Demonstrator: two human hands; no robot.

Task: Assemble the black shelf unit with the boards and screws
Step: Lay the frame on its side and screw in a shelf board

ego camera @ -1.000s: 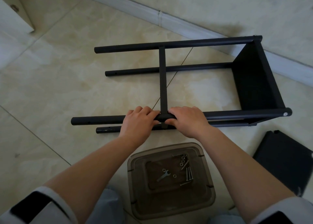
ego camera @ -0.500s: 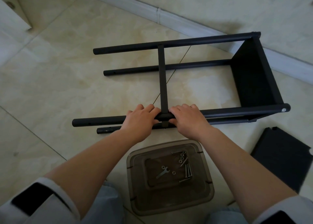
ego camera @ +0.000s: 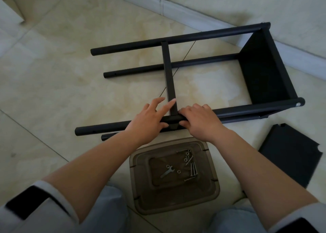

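The shelf frame [ego camera: 194,77] lies on its side on the tiled floor [ego camera: 53,74], filling the middle of the frame. Its long axis runs left to right, tilted slightly up toward the right. Four black poles point their open ends to the left; at the right end they meet a fitted black board [ego camera: 262,68] standing on edge. A narrow black crossbar [ego camera: 169,74] runs from the far upper pole down to the near pole [ego camera: 98,129], at right angles to the long axis.

The left hand [ego camera: 150,121] rests on the near pole just left of the crossbar joint, fingers straight and spread, the index fingertip touching the crossbar; the thumb lies under the pole. The right hand [ego camera: 199,122] sits just right of the joint, fingers curled over the near pole and gripping it.

At lower centre, between the forearms, a brown translucent tray [ego camera: 141,188] holds long screws [ego camera: 193,169], nuts [ego camera: 187,156] and a small wrench [ego camera: 166,172]. A loose black board [ego camera: 291,155] lies flat at lower right, apart from the frame. A pale skirting [ego camera: 176,8] runs along the top.
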